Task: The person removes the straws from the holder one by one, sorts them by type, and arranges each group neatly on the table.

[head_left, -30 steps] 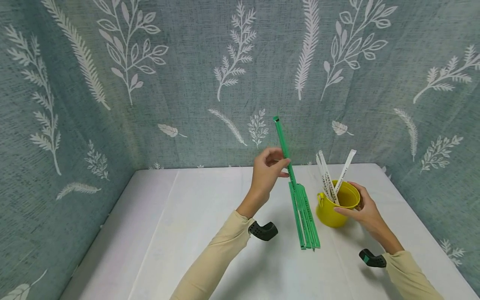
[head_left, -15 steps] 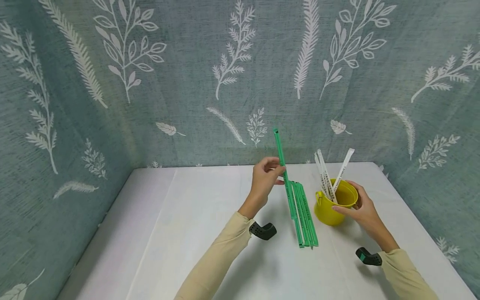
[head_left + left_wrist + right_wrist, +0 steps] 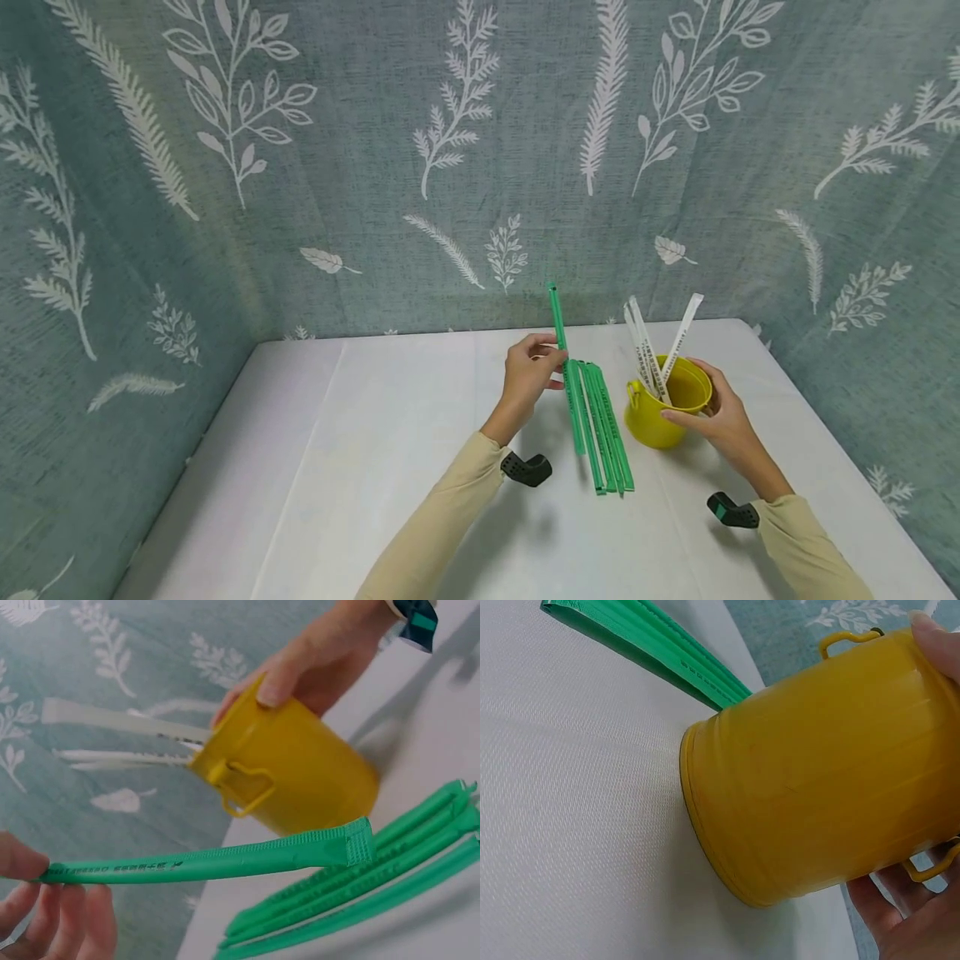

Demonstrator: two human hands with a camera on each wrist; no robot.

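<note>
Left of a yellow bucket (image 3: 651,427), the left hand (image 3: 525,375) pinches a slim green packet (image 3: 210,865) while the right hand (image 3: 723,417) grips the bucket's right side, with more green packets (image 3: 606,425) lying just left of the bucket on the white desk (image 3: 390,450), white packets (image 3: 681,337) leaning inside it and leaf-patterned cloth (image 3: 360,167) behind it.

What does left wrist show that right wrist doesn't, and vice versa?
Left wrist only: the left hand pinching a green stick, and white sticks leaning out of the mouth of the yellow bucket. A pale sliver at right wrist's top edge is unclear.

Right wrist only: the bucket's second loop, beside the fingers.

Both: the bucket, the right hand holding it, and green sticks lying on the white table.
</note>
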